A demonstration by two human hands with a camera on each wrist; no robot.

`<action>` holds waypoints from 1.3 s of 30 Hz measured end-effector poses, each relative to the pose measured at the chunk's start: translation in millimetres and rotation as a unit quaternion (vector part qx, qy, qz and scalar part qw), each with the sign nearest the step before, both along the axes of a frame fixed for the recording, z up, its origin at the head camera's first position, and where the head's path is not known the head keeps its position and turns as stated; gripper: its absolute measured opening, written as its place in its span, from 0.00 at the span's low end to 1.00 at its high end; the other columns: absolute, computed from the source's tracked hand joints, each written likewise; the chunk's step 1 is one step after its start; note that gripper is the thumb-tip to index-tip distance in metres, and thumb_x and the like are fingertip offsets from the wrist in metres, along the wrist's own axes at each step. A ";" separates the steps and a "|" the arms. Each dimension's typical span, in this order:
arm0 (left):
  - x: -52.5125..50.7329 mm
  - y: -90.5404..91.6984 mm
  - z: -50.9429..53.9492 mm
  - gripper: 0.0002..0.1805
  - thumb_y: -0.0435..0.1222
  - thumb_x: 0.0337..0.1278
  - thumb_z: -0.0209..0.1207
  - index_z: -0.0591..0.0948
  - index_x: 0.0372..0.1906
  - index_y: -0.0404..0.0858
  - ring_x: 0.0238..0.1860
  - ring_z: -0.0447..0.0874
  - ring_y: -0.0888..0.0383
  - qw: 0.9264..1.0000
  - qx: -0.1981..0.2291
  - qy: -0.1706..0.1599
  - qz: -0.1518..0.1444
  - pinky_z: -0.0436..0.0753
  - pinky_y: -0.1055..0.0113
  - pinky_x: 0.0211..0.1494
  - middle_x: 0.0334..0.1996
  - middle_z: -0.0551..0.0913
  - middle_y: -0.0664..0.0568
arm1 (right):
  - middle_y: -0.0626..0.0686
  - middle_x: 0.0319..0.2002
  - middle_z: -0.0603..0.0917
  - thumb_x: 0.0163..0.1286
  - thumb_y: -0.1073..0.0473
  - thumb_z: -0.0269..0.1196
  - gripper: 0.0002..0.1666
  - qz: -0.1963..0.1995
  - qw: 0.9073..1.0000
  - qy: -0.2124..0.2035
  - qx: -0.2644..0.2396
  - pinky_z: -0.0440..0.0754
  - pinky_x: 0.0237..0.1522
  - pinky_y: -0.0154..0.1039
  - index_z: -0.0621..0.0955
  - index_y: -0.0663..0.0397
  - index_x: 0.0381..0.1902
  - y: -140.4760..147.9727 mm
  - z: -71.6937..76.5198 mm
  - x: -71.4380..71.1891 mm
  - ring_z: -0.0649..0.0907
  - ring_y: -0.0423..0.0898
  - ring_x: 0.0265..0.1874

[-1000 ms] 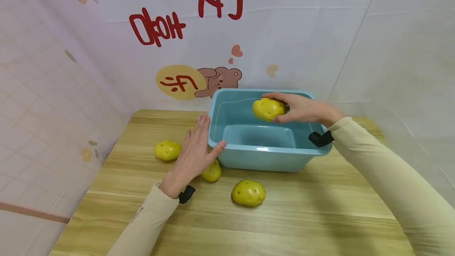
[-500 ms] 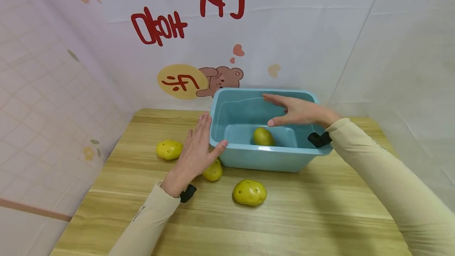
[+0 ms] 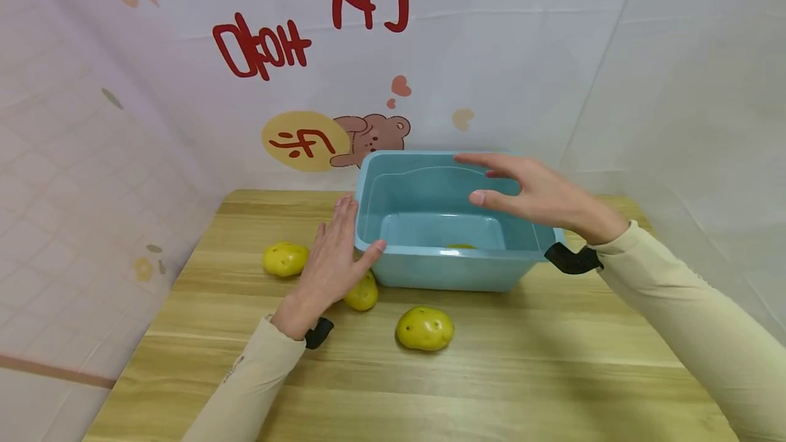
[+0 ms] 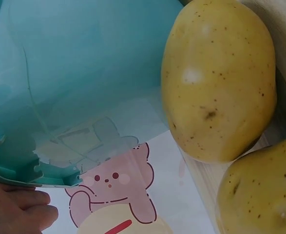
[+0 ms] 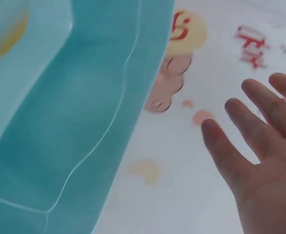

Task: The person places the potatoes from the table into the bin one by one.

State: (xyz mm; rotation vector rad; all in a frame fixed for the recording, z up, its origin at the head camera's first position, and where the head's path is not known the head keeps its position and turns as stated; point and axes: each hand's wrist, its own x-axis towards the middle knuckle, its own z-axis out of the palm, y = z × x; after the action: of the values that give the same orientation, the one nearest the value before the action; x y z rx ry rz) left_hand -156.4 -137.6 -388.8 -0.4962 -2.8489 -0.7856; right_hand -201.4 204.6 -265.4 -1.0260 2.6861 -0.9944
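A light blue plastic bin (image 3: 442, 270) stands at the back of the table. My left hand (image 3: 328, 268) rests against its left end, fingers extended along the rim and thumb at the front corner. Over the bin's right half hovers my right hand (image 3: 540, 196), fingers and thumb spread, holding nothing. Inside the bin lies a yellow potato (image 3: 460, 246), mostly hidden by the front wall. Beside and partly under my left hand is another potato (image 3: 362, 293). One potato (image 3: 285, 260) sits to its left, and one more (image 3: 425, 329) lies in front of the bin.
The wooden table (image 3: 491, 374) runs under everything. Behind the bin hangs a white printed sheet (image 3: 503, 53), with similar sheeting at both sides. Each wrist carries a black strap mount (image 3: 574, 259).
My right hand let go of a potato, which dropped into the bin. The hand then moved slightly right, fingers spread. The left hand stays at the bin's left end.
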 end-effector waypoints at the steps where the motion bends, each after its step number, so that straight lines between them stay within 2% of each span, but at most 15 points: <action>1: -0.1 -0.3 -0.1 0.53 0.68 0.73 0.42 0.47 0.83 0.33 0.84 0.37 0.48 1.000 0.001 0.002 0.000 0.49 0.34 0.78 0.84 0.42 0.44 | 0.41 0.74 0.72 0.76 0.47 0.64 0.34 0.006 1.000 0.014 -0.006 0.73 0.65 0.56 0.69 0.32 0.78 -0.5 0.7 6.1 0.78 0.54 0.65; 5: -0.5 -1.1 -0.8 0.53 0.68 0.73 0.42 0.48 0.83 0.33 0.84 0.39 0.47 1.000 0.004 0.010 -0.001 0.50 0.33 0.78 0.84 0.43 0.43 | 0.42 0.70 0.77 0.73 0.54 0.66 0.34 0.042 0.996 0.072 -0.028 0.78 0.57 0.46 0.73 0.38 0.76 -3.6 -2.9 29.7 0.81 0.45 0.57; 8: -0.6 -1.1 -1.0 0.53 0.68 0.73 0.42 0.48 0.83 0.33 0.84 0.38 0.48 1.000 0.006 0.007 -0.002 0.50 0.33 0.78 0.84 0.42 0.44 | 0.44 0.69 0.78 0.70 0.58 0.69 0.35 0.085 0.990 0.099 -0.049 0.77 0.59 0.39 0.74 0.44 0.74 -6.3 -10.8 44.4 0.81 0.44 0.59; 12: -0.6 -1.2 -0.7 0.53 0.69 0.72 0.42 0.48 0.83 0.34 0.84 0.38 0.48 1.000 0.007 0.002 -0.003 0.49 0.33 0.78 0.84 0.42 0.45 | 0.46 0.68 0.79 0.69 0.52 0.72 0.35 0.135 0.981 0.113 -0.083 0.73 0.66 0.36 0.76 0.51 0.72 -11.2 -24.5 62.3 0.78 0.46 0.66; 15: -0.6 -1.4 -0.7 0.53 0.69 0.72 0.42 0.48 0.83 0.33 0.84 0.38 0.48 1.000 0.007 0.003 -0.002 0.50 0.33 0.78 0.84 0.42 0.44 | 0.47 0.66 0.80 0.70 0.46 0.71 0.36 0.151 0.978 0.105 -0.099 0.73 0.67 0.37 0.77 0.52 0.71 -14.8 -37.4 75.3 0.77 0.47 0.67; 17: -0.7 -1.5 -0.6 0.53 0.69 0.73 0.42 0.48 0.83 0.33 0.84 0.38 0.47 1.000 0.007 0.005 -0.003 0.50 0.33 0.78 0.84 0.43 0.44 | 0.46 0.66 0.80 0.69 0.43 0.71 0.37 0.151 0.979 0.102 -0.096 0.74 0.66 0.37 0.77 0.50 0.71 -16.4 -48.3 83.0 0.77 0.46 0.66; 22: -0.7 -1.5 -0.7 0.53 0.68 0.73 0.43 0.49 0.83 0.32 0.84 0.38 0.47 1.000 0.009 0.007 -0.004 0.50 0.33 0.78 0.84 0.43 0.43 | 0.45 0.68 0.78 0.67 0.43 0.73 0.39 0.150 0.983 0.076 -0.078 0.75 0.66 0.40 0.75 0.45 0.73 -20.6 -80.4 96.4 0.77 0.46 0.67; 27: -0.6 -1.0 -0.9 0.53 0.68 0.73 0.43 0.48 0.83 0.33 0.84 0.37 0.48 1.000 0.011 0.002 -0.004 0.48 0.35 0.78 0.84 0.42 0.45 | 0.46 0.71 0.76 0.64 0.48 0.76 0.44 0.147 0.985 0.022 -0.084 0.76 0.67 0.44 0.72 0.46 0.76 -27.8 -109.7 103.9 0.76 0.46 0.69; 31: -0.5 -0.7 -0.3 0.53 0.68 0.73 0.43 0.48 0.83 0.33 0.84 0.37 0.49 1.000 0.010 0.001 -0.002 0.48 0.35 0.79 0.85 0.41 0.45 | 0.46 0.72 0.76 0.61 0.55 0.78 0.46 0.138 0.985 -0.018 -0.098 0.74 0.68 0.45 0.72 0.45 0.76 -34.3 -130.5 107.4 0.76 0.46 0.69; 39: -0.1 -1.7 -1.5 0.53 0.68 0.73 0.42 0.48 0.83 0.33 0.84 0.36 0.49 1.000 0.013 0.003 -0.006 0.48 0.35 0.79 0.84 0.42 0.44 | 0.43 0.70 0.76 0.62 0.48 0.77 0.42 0.084 0.991 -0.036 -0.093 0.73 0.69 0.46 0.75 0.44 0.73 -42.8 -169.0 105.5 0.75 0.45 0.69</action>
State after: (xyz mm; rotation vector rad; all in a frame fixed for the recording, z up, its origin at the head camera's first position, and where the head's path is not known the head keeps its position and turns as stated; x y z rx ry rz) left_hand -156.5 -139.3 -390.3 -0.5114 -2.8280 -0.8208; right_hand -95.9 161.9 -434.3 -1.2010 2.4376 -1.2406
